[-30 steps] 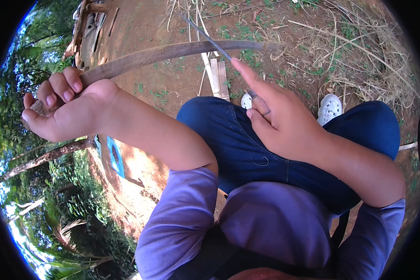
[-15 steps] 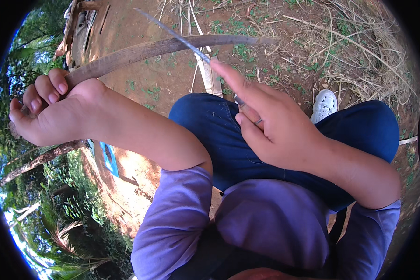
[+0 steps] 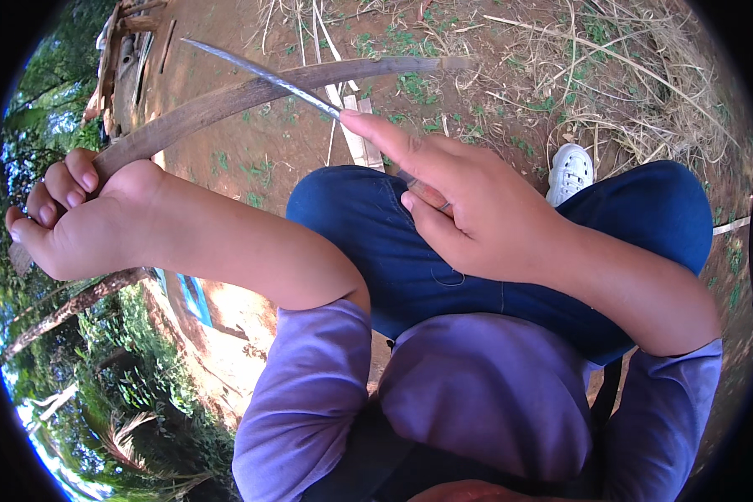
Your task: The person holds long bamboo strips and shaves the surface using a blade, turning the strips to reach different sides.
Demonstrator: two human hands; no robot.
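Observation:
My left hand [image 3: 88, 213] is closed around the near end of a long, curved strip of brown wood or bamboo [image 3: 188, 119], which arcs up and to the right. In my right hand [image 3: 489, 209] I grip the handle of a knife with a narrow pointed blade [image 3: 314, 100]. My index finger lies stretched along the back of the blade. The blade crosses the strip at a slant near its middle; whether the edge touches it I cannot tell. Most of the reddish-brown handle [image 3: 431, 197] is hidden by my fingers.
My bent knees in dark blue trousers [image 3: 335, 197] are below the strip, with a white shoe [image 3: 571, 171] beyond. Pale split strips [image 3: 361, 138] lie on the brown soil. Dry fibres and shavings [image 3: 636, 75] pile up at the far right. Bushes [image 3: 134, 360] grow at the left.
My right hand and the knife have moved left, and the blade lies flatter and farther left across the strip. My left hand appears slightly lower and farther left, still holding the strip.

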